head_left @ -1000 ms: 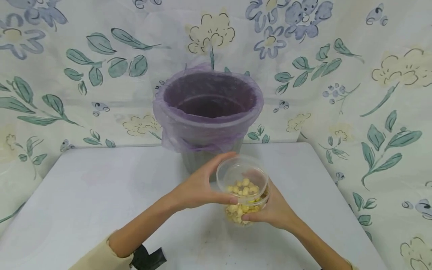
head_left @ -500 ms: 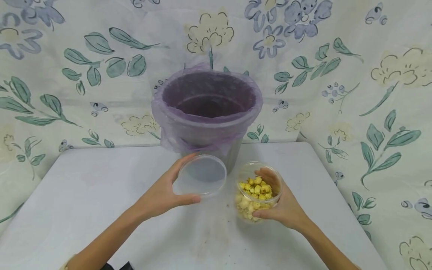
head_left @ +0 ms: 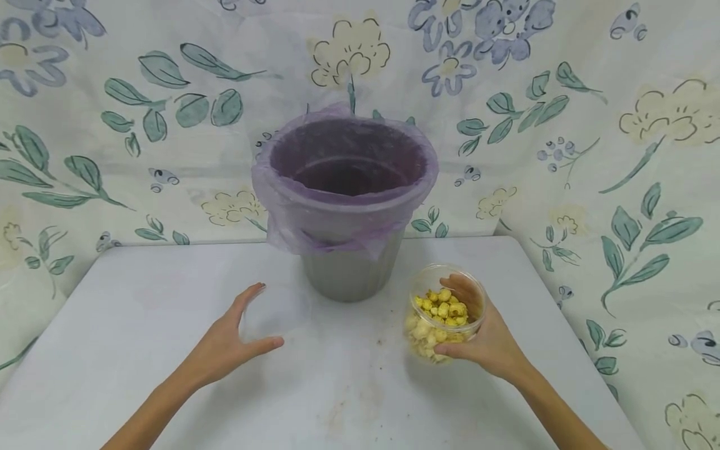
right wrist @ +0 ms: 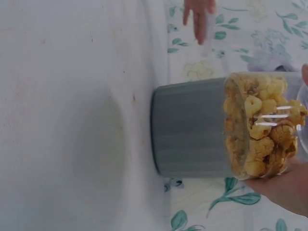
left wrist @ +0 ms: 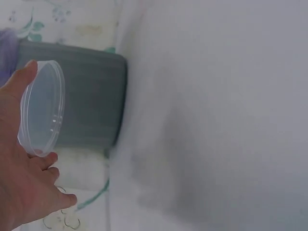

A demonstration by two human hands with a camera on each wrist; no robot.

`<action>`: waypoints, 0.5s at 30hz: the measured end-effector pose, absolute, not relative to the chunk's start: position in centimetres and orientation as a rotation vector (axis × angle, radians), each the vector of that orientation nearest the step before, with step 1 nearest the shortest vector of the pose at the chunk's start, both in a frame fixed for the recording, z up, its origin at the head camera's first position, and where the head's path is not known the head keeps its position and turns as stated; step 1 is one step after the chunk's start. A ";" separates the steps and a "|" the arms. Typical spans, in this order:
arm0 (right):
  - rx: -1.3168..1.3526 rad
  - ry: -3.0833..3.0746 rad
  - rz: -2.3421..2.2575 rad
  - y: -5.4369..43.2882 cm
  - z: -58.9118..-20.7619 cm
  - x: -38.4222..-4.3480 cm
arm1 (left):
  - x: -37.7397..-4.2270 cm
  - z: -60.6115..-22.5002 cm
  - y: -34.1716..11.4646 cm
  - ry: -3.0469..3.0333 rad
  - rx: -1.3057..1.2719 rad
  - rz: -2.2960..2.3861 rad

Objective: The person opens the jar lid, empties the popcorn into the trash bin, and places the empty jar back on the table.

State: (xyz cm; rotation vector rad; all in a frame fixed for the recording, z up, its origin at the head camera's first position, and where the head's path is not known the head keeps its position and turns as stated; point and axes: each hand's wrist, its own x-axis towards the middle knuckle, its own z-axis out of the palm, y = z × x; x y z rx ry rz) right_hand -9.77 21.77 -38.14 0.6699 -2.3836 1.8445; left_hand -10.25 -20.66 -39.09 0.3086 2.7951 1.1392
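Apparently at lid-off stage, gripping lid with left hand, popcorn jar with right hand (bin behind). Next, presumably, set lid down.

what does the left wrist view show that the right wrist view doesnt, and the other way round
Only the left wrist view plainly shows the round face of the clear lid; the right wrist view has at most a faint blur beside the left hand. Only the right wrist view shows the clear tub, the popcorn inside and the right hand holding it. Both share the left hand, grey bin, white table and floral cloth.
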 end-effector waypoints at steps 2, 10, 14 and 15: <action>0.662 -2.385 1.835 22.0 -38.1 -9.8 | -10.2 -39.9 -21.7 2.816 0.281 1.095; 0.634 -2.391 1.785 22.8 -37.6 -10.0 | -10.1 -43.5 -25.0 2.906 0.208 0.949; 0.623 -2.394 1.761 23.2 -37.2 -10.1 | -10.0 -44.9 -26.2 2.924 0.198 0.903; 0.621 -2.395 1.753 23.3 -37.1 -10.1 | -10.0 -45.1 -26.5 2.927 0.198 0.892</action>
